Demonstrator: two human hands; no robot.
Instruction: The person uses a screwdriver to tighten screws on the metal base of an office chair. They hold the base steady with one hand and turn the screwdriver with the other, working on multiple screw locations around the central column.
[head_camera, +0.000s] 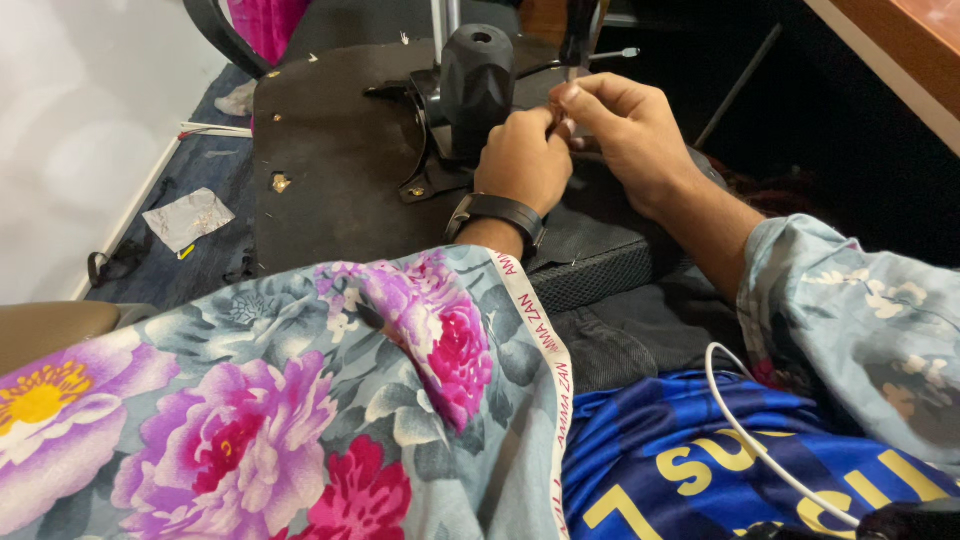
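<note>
My left hand (522, 160), with a black watch on the wrist, and my right hand (622, 128) meet above the underside of an overturned black chair seat (330, 150). Both pinch a small brownish object (553, 122) between the fingertips; what it is stays too small to tell. They hover just right of a black cylindrical chair mechanism (477, 85). A screwdriver-like tool (590, 45) stands upright behind my right hand.
Floral grey-and-pink fabric (300, 400) drapes over my lap and arms. A white cable (750, 430) runs across a blue shirt. A crumpled silver wrapper (188, 217) lies on the blue floor at left. A wooden edge (900, 50) is at top right.
</note>
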